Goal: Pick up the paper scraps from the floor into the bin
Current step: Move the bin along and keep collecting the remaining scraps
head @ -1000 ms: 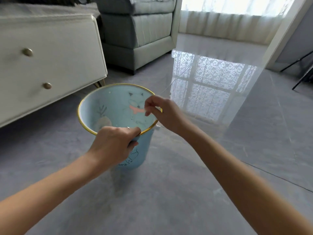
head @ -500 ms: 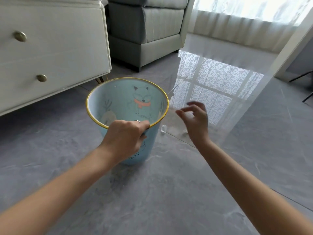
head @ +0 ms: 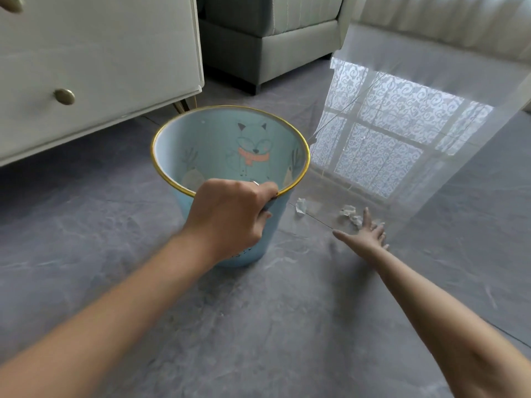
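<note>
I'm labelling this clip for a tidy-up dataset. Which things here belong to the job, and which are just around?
Job: bin, held at the rim by the left hand; paper scraps on the floor; right hand, open, reaching for them.

Just around: drawer cabinet, sofa, curtain.

1 bin [head: 198, 145], 3 paper scraps [head: 300, 206] [head: 347, 210] [head: 356, 220], 2 hands [head: 230, 216] [head: 366, 236], 1 dresser [head: 100, 67], 1 sofa [head: 273, 38].

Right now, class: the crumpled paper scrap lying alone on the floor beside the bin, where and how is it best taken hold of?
Pinch the lone scrap across its crumpled body, coming from above. It lies loose on the floor, apart from the bin, so fingertips likely fit either side. The open right hand is nearer; the left hand grips the bin's rim.
</note>
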A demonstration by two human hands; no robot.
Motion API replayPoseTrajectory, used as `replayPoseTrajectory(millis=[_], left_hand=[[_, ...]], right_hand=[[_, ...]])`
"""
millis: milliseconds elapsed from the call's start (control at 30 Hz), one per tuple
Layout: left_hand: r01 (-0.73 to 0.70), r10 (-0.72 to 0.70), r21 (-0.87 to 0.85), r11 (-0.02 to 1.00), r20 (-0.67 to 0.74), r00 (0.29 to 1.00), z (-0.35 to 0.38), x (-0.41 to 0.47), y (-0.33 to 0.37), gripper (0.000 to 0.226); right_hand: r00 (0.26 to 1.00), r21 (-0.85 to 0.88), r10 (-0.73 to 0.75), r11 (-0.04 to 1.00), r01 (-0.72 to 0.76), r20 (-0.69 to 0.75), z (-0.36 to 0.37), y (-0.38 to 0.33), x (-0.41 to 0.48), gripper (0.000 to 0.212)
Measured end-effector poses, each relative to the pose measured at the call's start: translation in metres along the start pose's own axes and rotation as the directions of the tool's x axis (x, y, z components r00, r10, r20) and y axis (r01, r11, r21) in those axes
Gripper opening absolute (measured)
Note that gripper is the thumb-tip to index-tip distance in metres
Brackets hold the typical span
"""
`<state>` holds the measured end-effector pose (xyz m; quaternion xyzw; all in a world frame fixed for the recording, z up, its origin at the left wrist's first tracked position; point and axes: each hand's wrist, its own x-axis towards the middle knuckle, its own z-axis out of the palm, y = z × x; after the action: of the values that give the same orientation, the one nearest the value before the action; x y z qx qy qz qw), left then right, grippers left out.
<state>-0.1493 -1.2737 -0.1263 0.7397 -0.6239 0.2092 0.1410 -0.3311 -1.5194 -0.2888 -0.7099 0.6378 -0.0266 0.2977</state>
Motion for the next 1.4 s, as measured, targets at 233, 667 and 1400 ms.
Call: replayPoseTrajectory(millis=[233,667,1400], left_hand=[[-0.022,0.022,-0.009,1.000,0.019,1.000,0.001,0.001,-0.007,0.016],[-0.001,0.000,0.013,1.000,0.070,0.998,0.001,0.002,-0.004,0.017],[0.017,-0.015,-0.018,1.000,0.119,0.993,-0.012,0.001,0.001,0.031]], right_hand=[[0.989,-0.115,-0.080,0.991,0.066,-0.125,0.024,-0.016,0.020,0.080],[0.879,-0.257,-0.476,0.850,0.459,-0.006,0.080,-0.091,0.013,0.062],[0.634,0.563,-0.402,0.295,0.772,-0.660,-0.083,-0.148,-0.132,0.021]])
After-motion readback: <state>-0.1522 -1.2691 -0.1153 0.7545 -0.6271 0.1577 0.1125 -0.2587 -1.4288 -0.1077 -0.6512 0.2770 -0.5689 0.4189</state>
